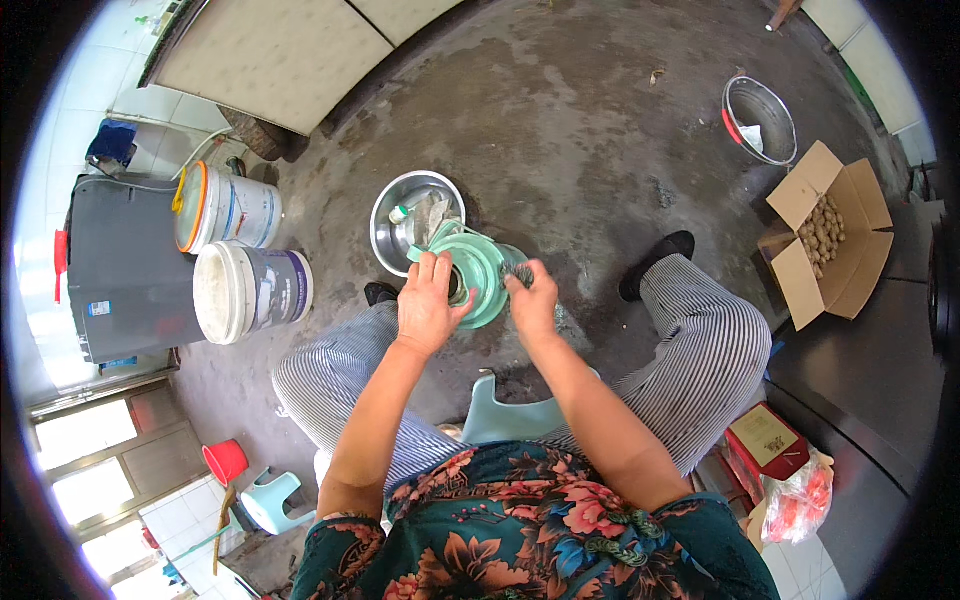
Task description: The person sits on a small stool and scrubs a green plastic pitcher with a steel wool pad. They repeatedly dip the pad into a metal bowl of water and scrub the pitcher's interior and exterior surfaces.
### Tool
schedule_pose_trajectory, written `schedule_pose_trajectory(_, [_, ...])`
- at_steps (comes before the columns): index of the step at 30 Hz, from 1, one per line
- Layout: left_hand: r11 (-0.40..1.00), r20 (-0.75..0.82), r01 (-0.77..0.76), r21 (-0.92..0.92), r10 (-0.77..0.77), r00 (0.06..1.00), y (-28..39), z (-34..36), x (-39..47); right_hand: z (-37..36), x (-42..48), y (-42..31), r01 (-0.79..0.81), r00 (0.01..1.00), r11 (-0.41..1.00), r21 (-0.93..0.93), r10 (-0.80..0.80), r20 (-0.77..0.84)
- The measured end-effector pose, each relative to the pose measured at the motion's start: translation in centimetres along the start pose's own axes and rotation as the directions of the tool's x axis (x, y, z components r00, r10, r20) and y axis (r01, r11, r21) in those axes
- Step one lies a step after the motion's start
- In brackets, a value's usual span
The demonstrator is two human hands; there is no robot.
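A green thermos flask (491, 289) with a handle is tilted in front of me, its round opening towards my left hand. My left hand (431, 304) grips its rim by the opening, fingers on top and thumb spread across. In my right hand (534, 298) is a dark grey scouring pad (519, 273), pressed to the flask's outer side. Just beyond, a steel basin (390, 238) stands on the floor and holds a cloth and a small white bottle (398, 214) with a green cap. The flask's handle overlaps the basin's near edge.
Two lidded plastic buckets (255, 291) stand at the left by a dark grey cabinet (127, 262). A pale blue plastic stool (510, 412) is beneath me. At the right are a cardboard box (862, 266) of potatoes and a round metal tub (780, 120). A red bucket (225, 461) lies lower left.
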State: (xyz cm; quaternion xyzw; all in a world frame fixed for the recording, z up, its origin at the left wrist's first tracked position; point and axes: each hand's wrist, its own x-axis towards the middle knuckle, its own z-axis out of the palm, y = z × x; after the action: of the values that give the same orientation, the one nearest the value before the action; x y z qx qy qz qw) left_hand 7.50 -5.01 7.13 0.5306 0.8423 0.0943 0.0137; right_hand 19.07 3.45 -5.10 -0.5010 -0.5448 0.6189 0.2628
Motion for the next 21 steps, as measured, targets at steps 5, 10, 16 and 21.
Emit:
schedule_pose_trajectory(5, [0.999, 0.030, -0.037, -0.025, 0.038, 0.999, -0.3, -0.2, 0.5, 1.8, 6.2, -2.3, -0.007, 0.992, 0.997, -0.080, 0.017, 0.124])
schedule_pose_trajectory(10, [1.000, 0.012, -0.008, -0.022, 0.009, 1.000, -0.5, 0.1, -0.1, -1.5, 1.9, -4.7, -0.333, 0.921, 0.941, 0.055, 0.312, 0.231])
schedule_pose_trajectory(16, [0.999, 0.017, -0.011, -0.033, 0.012, 1.000, -0.2, 0.0, 0.1, 0.9, 5.9, -4.5, -0.148, 0.961, 0.988, -0.047, 0.155, 0.227])
schedule_pose_trajectory(21, [0.999, 0.007, -0.024, -0.036, 0.024, 1.000, -0.3, 0.1, 0.1, -0.3, 5.5, -3.2, -0.274, 0.901, 0.962, -0.018, 0.263, 0.344])
